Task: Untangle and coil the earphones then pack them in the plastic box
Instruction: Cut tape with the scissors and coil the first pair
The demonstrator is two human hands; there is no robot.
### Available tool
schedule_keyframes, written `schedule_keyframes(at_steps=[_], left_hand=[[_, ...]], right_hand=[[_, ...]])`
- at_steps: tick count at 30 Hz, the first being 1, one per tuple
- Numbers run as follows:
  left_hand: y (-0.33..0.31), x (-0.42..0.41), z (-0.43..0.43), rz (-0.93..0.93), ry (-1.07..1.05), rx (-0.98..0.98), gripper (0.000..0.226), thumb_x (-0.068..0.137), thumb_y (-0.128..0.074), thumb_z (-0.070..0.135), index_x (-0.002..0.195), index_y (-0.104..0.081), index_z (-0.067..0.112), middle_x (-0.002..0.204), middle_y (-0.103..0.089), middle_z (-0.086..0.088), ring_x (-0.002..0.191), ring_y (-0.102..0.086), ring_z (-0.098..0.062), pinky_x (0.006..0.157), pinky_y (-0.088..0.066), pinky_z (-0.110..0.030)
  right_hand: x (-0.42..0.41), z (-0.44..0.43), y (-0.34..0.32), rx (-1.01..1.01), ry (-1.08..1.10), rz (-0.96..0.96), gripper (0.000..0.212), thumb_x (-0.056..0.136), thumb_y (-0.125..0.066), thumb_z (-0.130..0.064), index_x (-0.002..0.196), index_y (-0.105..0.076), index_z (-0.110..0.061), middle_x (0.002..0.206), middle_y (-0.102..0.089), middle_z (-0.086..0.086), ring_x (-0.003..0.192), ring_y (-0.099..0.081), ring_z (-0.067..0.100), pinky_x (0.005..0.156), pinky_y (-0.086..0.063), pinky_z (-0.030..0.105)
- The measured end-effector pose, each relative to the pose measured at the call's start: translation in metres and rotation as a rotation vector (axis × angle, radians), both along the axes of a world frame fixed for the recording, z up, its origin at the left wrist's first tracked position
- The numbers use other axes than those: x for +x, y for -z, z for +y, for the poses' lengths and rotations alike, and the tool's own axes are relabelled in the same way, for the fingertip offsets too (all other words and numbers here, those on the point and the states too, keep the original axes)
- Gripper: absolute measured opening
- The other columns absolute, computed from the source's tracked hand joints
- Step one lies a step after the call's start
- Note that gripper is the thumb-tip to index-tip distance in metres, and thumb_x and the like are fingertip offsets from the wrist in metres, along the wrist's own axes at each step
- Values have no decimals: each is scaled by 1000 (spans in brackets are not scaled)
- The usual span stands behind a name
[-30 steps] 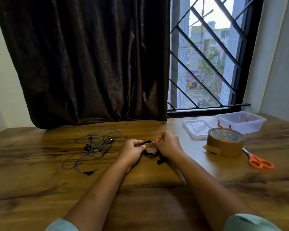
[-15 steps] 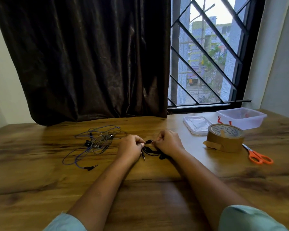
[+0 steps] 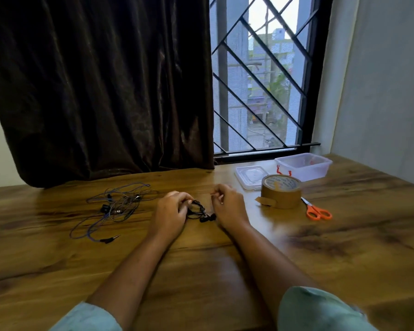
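The left hand (image 3: 170, 211) grips the coiled black earphones (image 3: 197, 210) mid-desk (image 3: 344, 247). The right hand (image 3: 230, 206) curls just beside them, its hold unclear. The open plastic box (image 3: 304, 167) sits at the far edge, past the tape roll (image 3: 281, 194).

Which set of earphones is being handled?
The black earphones, gripped by the left hand; the blue tangled earphones lie apart on the left, untouched.

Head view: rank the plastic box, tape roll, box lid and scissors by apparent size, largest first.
1. plastic box and tape roll: look about alike; the tape is nearer, so unranked.
2. box lid
3. scissors
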State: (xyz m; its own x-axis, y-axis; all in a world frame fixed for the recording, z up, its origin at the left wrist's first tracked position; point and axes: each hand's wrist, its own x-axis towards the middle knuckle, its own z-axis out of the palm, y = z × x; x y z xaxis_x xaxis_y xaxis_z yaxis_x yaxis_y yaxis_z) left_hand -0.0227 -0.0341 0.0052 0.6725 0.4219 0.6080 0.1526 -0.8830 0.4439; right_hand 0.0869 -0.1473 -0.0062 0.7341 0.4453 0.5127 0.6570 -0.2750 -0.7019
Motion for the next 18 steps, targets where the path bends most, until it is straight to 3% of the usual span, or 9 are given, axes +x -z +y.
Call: schedule_keyframes(at_steps=[2,7,9,11,13,15,18], left_hand=[[0,-1,-14,-24,69,90,11,90,-58,13,91,-69,17,89,-63,6,80,-57,-7,67,-49,-24],[6,6,-59,-56,218,125,12,89,-60,14,93,-69,21,90,-62,13,84,-56,-3,71,-43,-17],[6,15,-79,-70,246,55,15,90,-59,16,98,-69,21,94,-59,16,86,-54,0,74,-42,-16],[4,29,-97,-80,251,-49,19,91,-57,15,105,-68,22,98,-58,14,88,-54,-3,77,-45,-18],[3,46,-113,-82,242,-135,25,90,-58,14,112,-66,22,106,-61,10,88,-54,-5,82,-47,-22],[1,63,-127,-91,238,-200,30,90,-58,14,119,-63,22,115,-62,3,94,-58,-12,88,-49,-28],[-2,90,-138,-50,220,-206,36,91,-56,17,127,-57,21,124,-59,2,106,-57,-18,90,-44,-26]], right_hand=[[0,-21,-1,-59,84,-194,18,87,-49,-8,94,-63,-17,96,-61,1,89,-55,21,73,-47,32],[34,-103,-16,-233,374,-637,26,71,-67,-14,96,-64,-21,90,-65,3,80,-61,30,67,-49,40],[50,-136,-12,-213,414,-601,30,74,-54,-20,103,-63,-18,95,-66,7,81,-60,35,66,-48,42],[57,-154,-6,-133,458,-442,41,76,-42,-22,110,-63,-13,101,-65,11,88,-59,39,70,-48,45],[58,-155,-6,-154,468,-323,41,79,-44,-24,114,-63,-12,108,-64,12,97,-56,39,79,-46,46],[56,-147,-6,-288,399,-332,37,82,-49,-26,115,-62,-14,118,-61,9,105,-53,36,85,-44,46],[57,-141,-7,-337,349,-356,28,86,-55,-22,113,-64,-17,123,-60,4,112,-52,32,87,-43,43]])
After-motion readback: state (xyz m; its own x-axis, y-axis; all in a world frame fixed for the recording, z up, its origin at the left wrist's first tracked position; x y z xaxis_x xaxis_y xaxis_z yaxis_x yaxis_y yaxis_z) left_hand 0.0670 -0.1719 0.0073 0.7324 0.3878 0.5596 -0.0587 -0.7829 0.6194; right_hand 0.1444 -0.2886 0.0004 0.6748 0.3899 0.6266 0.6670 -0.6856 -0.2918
